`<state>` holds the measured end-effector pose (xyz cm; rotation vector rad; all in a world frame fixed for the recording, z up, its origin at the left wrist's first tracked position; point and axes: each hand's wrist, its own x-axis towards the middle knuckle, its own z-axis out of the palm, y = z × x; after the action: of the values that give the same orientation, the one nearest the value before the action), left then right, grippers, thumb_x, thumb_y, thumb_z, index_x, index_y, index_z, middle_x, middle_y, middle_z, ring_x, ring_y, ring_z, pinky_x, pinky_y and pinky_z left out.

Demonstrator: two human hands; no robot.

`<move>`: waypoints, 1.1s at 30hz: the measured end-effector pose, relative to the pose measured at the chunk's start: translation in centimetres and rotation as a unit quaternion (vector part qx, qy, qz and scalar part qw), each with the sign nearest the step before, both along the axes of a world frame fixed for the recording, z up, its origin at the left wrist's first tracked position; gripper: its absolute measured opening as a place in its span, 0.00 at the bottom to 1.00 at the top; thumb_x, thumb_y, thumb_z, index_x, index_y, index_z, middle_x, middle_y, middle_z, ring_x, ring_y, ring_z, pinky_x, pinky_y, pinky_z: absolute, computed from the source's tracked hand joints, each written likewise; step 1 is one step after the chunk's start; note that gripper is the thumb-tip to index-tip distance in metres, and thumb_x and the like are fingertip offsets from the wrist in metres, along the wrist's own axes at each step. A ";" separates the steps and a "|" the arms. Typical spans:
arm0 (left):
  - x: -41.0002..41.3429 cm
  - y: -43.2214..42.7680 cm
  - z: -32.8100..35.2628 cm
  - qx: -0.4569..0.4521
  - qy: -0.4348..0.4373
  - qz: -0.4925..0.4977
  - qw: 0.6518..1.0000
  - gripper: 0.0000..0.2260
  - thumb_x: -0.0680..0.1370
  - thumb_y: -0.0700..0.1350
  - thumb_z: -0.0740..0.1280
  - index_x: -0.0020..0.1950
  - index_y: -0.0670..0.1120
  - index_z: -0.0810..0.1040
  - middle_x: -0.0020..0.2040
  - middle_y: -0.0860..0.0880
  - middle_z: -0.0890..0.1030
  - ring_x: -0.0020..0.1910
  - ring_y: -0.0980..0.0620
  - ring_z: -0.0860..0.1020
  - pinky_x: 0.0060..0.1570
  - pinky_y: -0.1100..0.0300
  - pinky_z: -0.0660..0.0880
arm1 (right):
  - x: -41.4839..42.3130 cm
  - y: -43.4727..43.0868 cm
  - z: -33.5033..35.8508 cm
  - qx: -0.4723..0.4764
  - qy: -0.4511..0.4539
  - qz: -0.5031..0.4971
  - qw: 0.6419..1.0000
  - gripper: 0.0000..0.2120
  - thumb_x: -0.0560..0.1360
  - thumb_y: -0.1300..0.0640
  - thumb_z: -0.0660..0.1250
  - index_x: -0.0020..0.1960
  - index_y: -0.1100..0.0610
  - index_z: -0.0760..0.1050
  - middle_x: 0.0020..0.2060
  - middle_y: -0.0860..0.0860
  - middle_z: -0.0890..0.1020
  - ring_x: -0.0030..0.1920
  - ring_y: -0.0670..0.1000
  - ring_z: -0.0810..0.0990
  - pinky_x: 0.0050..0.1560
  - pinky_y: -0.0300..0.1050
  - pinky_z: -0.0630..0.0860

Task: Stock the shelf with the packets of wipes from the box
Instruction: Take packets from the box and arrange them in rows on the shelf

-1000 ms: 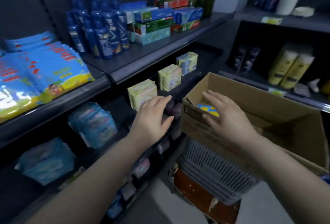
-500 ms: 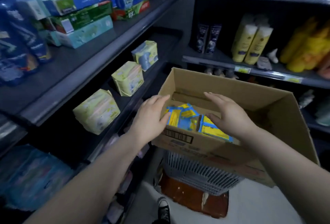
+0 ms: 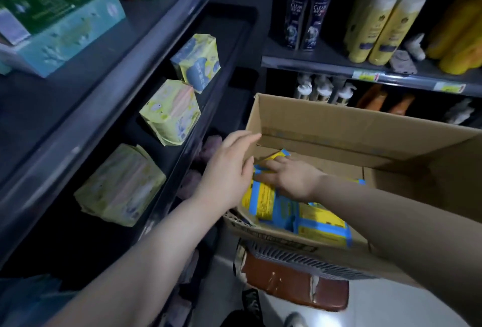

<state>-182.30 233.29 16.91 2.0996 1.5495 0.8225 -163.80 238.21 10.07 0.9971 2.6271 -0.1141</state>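
Note:
An open cardboard box (image 3: 339, 123) stands in front of me with several blue-and-yellow packets of wipes (image 3: 320, 225) lying in its near left corner. My right hand (image 3: 292, 180) is down inside the box, its fingers stretched flat over the top packets. At the box's left wall my left hand (image 3: 227, 170) touches the cardboard with straight fingers and holds nothing. The dark shelf (image 3: 109, 107) runs along my left.
Three pale green packs (image 3: 169, 112) stand on the lower left shelf, with tissue boxes (image 3: 65, 31) on the tier above. Shampoo bottles (image 3: 307, 21) and yellow bottles (image 3: 378, 26) fill the right shelving. A grey basket (image 3: 294, 259) on a brown stand (image 3: 292, 287) carries the box.
My view has swung down and right toward the box. My right hand has dropped from above the rim onto the packets inside, and my left hand has moved to the box's left wall.

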 end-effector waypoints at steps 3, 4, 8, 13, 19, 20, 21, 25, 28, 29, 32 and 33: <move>0.0 0.0 -0.1 0.000 -0.013 -0.005 1.000 0.19 0.76 0.33 0.62 0.67 0.44 0.73 0.65 0.49 0.72 0.61 0.63 0.67 0.61 0.80 0.55 | 0.4 0.5 -0.8 0.044 0.077 0.027 0.996 0.17 0.72 0.55 0.64 0.61 0.50 0.77 0.50 0.57 0.79 0.45 0.60 0.79 0.42 0.51 0.77; 0.0 0.0 -0.1 -0.003 -0.016 -0.006 1.000 0.19 0.76 0.34 0.62 0.67 0.44 0.73 0.65 0.50 0.72 0.60 0.64 0.67 0.61 0.80 0.55 | 0.7 0.6 -0.8 0.059 0.093 0.026 0.994 0.15 0.73 0.53 0.60 0.56 0.50 0.79 0.46 0.55 0.80 0.42 0.59 0.79 0.39 0.49 0.77; -0.1 0.2 0.3 -0.007 0.005 -0.010 1.000 0.17 0.78 0.42 0.60 0.67 0.45 0.73 0.65 0.49 0.74 0.65 0.55 0.69 0.67 0.67 0.61 | 2.6 1.1 0.8 0.086 0.151 0.025 0.984 0.10 0.72 0.53 0.62 0.50 0.50 0.80 0.44 0.49 0.81 0.41 0.56 0.77 0.40 0.47 0.75; 1.2 0.9 2.7 -0.046 0.038 -0.048 0.997 0.36 0.72 0.71 0.52 0.71 0.49 0.68 0.64 0.51 0.76 0.69 0.52 0.68 0.73 0.52 0.51 | 6.9 0.6 5.9 0.007 0.293 -0.155 0.944 0.13 0.75 0.51 0.59 0.55 0.53 0.77 0.42 0.49 0.79 0.47 0.51 0.70 0.51 0.48 0.68; 3.8 2.6 3.6 -0.123 -0.023 -0.023 0.992 0.37 0.69 0.50 0.75 0.73 0.57 0.60 0.61 0.57 0.74 0.55 0.58 0.75 0.58 0.62 0.70 | 8.6 -1.1 9.0 -0.126 0.431 -0.239 0.861 0.07 0.78 0.59 0.63 0.53 0.51 0.79 0.44 0.49 0.81 0.46 0.45 0.77 0.49 0.38 0.71; 3.9 2.8 3.5 -0.149 -0.053 -0.026 0.987 0.30 0.70 0.47 0.75 0.69 0.56 0.66 0.58 0.56 0.76 0.55 0.57 0.77 0.57 0.59 0.73 | 8.6 -1.3 9.1 -0.148 0.456 -0.243 0.843 0.08 0.78 0.60 0.63 0.52 0.51 0.78 0.44 0.46 0.81 0.45 0.41 0.77 0.48 0.35 0.72; 3.9 3.0 3.3 -0.174 -0.092 -0.033 0.980 0.21 0.71 0.45 0.74 0.61 0.55 0.71 0.55 0.55 0.80 0.53 0.55 0.79 0.55 0.54 0.77 | 8.5 -1.3 9.2 -0.166 0.480 -0.250 0.824 0.08 0.78 0.60 0.63 0.51 0.50 0.78 0.44 0.43 0.82 0.44 0.38 0.78 0.47 0.33 0.73; 3.2 3.5 2.7 -0.068 -0.097 0.040 0.992 0.06 0.74 0.45 0.71 0.47 0.52 0.74 0.44 0.54 0.82 0.44 0.55 0.81 0.46 0.50 0.78 | 8.5 -0.6 7.0 -0.183 0.558 -0.343 0.733 0.17 0.78 0.56 0.64 0.65 0.47 0.69 0.53 0.46 0.81 0.53 0.43 0.78 0.54 0.33 0.72; 2.1 3.8 1.9 -0.044 -0.141 0.085 0.985 0.07 0.74 0.48 0.69 0.50 0.49 0.74 0.44 0.53 0.82 0.44 0.54 0.81 0.45 0.47 0.78 | 8.0 0.1 3.7 -0.125 0.417 -0.332 0.837 0.23 0.76 0.56 0.67 0.70 0.53 0.67 0.58 0.51 0.77 0.56 0.49 0.76 0.54 0.35 0.68; 2.0 3.8 1.6 -0.046 -0.142 0.092 0.984 0.07 0.74 0.48 0.68 0.50 0.50 0.74 0.45 0.53 0.82 0.44 0.55 0.81 0.45 0.46 0.78 | 7.5 0.2 2.7 -0.113 0.346 -0.288 0.886 0.23 0.75 0.55 0.68 0.69 0.55 0.68 0.60 0.52 0.77 0.59 0.52 0.75 0.56 0.38 0.67; 2.1 3.7 1.0 -0.035 -0.135 0.110 0.984 0.07 0.75 0.47 0.68 0.50 0.49 0.74 0.45 0.54 0.82 0.44 0.56 0.80 0.45 0.48 0.77 | 5.5 0.2 0.2 -0.129 0.187 -0.174 0.958 0.31 0.72 0.48 0.71 0.71 0.54 0.67 0.66 0.53 0.73 0.66 0.56 0.69 0.63 0.43 0.64; 2.2 3.7 1.1 -0.032 -0.137 0.116 0.983 0.06 0.76 0.46 0.68 0.51 0.49 0.74 0.45 0.54 0.81 0.43 0.57 0.80 0.45 0.50 0.77 | 4.7 0.1 -0.5 -0.139 0.156 -0.144 0.967 0.34 0.70 0.44 0.71 0.72 0.53 0.65 0.66 0.53 0.72 0.66 0.55 0.69 0.64 0.45 0.65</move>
<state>-180.07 236.96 17.99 1.6975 1.6608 1.0757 -159.07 238.31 9.53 1.3389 2.6097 -0.7424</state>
